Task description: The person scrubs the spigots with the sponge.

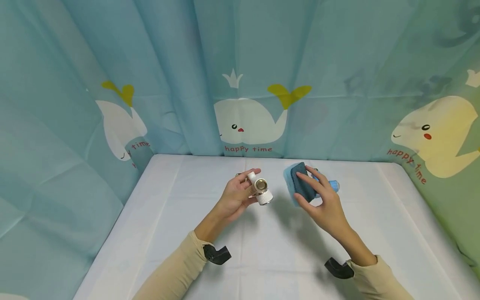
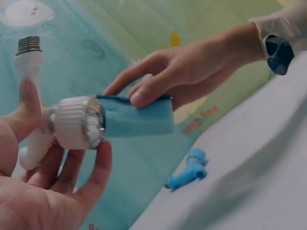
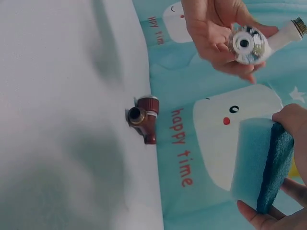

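My left hand (image 1: 234, 199) holds up a white tap (image 1: 265, 197) above the table. Its metal threaded end points upward in the left wrist view, and a ribbed white collar with a shiny chrome face (image 3: 244, 43) is turned toward the sponge. Between fingertips and thumb, my right hand (image 1: 327, 208) grips a sponge (image 1: 304, 185), light blue with a dark blue scouring side. The light side faces the tap; in the left wrist view the sponge (image 2: 139, 117) overlaps the chrome end, while the head view shows a gap between them.
A light blue tap (image 2: 187, 172) lies on the white table (image 1: 277, 258), partly behind my right hand in the head view. The right wrist view shows a dark red tap (image 3: 147, 120) near the table's back edge. A whale-print curtain (image 1: 255, 50) surrounds the table's back and sides.
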`<act>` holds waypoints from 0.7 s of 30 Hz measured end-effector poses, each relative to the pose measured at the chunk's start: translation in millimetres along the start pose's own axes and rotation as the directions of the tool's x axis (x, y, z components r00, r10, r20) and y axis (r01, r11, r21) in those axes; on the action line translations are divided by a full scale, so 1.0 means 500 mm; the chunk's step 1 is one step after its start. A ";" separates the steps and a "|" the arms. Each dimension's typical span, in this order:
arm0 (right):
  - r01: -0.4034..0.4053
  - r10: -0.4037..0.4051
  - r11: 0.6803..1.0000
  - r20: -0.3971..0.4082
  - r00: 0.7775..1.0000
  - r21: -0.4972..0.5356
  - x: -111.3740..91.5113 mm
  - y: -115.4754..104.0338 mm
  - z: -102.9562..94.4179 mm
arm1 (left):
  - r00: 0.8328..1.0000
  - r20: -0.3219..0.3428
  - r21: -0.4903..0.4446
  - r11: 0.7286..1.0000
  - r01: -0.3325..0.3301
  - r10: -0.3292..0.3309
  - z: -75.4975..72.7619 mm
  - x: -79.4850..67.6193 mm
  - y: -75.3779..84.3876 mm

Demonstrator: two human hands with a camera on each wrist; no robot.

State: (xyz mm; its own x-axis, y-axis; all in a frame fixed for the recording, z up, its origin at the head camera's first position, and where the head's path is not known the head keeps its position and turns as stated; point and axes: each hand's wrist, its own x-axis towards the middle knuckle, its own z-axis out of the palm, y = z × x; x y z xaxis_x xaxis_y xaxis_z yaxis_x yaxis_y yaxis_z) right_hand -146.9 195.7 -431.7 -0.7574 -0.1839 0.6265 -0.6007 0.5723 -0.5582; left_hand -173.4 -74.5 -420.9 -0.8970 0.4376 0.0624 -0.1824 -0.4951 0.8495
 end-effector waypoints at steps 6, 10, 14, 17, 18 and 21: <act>-0.008 0.008 1.000 -0.008 1.000 -0.003 -0.007 0.005 -0.012 | 0.999 -0.015 0.035 0.998 -0.043 0.044 0.004 -0.005 -0.005; -0.007 0.007 1.000 -0.019 1.000 -0.009 -0.009 0.009 -0.016 | 0.999 -0.017 0.070 0.996 -0.048 0.049 0.006 -0.007 -0.007; -0.011 0.011 1.000 -0.021 1.000 -0.006 -0.013 0.011 -0.019 | 0.998 -0.056 0.082 0.996 -0.036 0.040 0.007 -0.007 -0.007; -0.012 0.012 1.000 -0.021 1.000 -0.010 -0.016 0.012 -0.019 | 0.997 -0.081 0.075 0.997 -0.014 0.020 0.006 -0.006 -0.006; -0.012 0.012 1.000 -0.020 1.000 -0.011 -0.017 0.012 -0.019 | 0.996 -0.083 0.070 0.998 -0.005 0.011 0.006 -0.005 -0.006; -0.009 0.009 1.000 -0.021 1.000 -0.013 -0.018 0.012 -0.018 | 0.997 -0.080 0.041 0.999 0.013 -0.009 0.006 -0.007 -0.002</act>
State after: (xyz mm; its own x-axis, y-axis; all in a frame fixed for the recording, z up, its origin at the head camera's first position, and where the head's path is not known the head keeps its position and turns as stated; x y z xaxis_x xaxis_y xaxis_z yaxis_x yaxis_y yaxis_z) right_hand -141.1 207.9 -435.7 -0.7572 -0.1622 0.6327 -0.5905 0.5840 -0.5569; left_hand -168.8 -73.3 -420.3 -0.9247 0.3804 0.0121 -0.1772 -0.4585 0.8708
